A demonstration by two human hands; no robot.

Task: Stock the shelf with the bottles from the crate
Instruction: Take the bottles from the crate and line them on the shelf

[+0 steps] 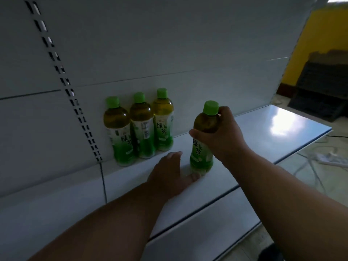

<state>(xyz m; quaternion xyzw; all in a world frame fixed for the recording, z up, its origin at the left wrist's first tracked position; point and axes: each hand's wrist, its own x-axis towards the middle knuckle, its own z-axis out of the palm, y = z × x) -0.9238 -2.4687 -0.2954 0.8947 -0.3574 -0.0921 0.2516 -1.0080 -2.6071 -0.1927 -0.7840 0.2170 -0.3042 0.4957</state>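
Three green-tea bottles (pixel 143 127) with green caps stand in a row against the white back panel, at the left of the white shelf (pixel 263 132). A fourth green-tea bottle (pixel 202 147) stands upright on the shelf, to their right and nearer the front. My right hand (pixel 222 136) is wrapped around its upper body just under the cap. My left hand (pixel 169 174) lies flat on the shelf with fingers spread, its thumb touching the base of that bottle. The crate is not in view.
A slotted upright rail (pixel 66 83) runs down the back panel at left. A lower shelf (pixel 207 232) juts out beneath. At right are a yellow wall (pixel 323 34), a dark object (pixel 320 87) on the floor, and white cables (pixel 320 157).
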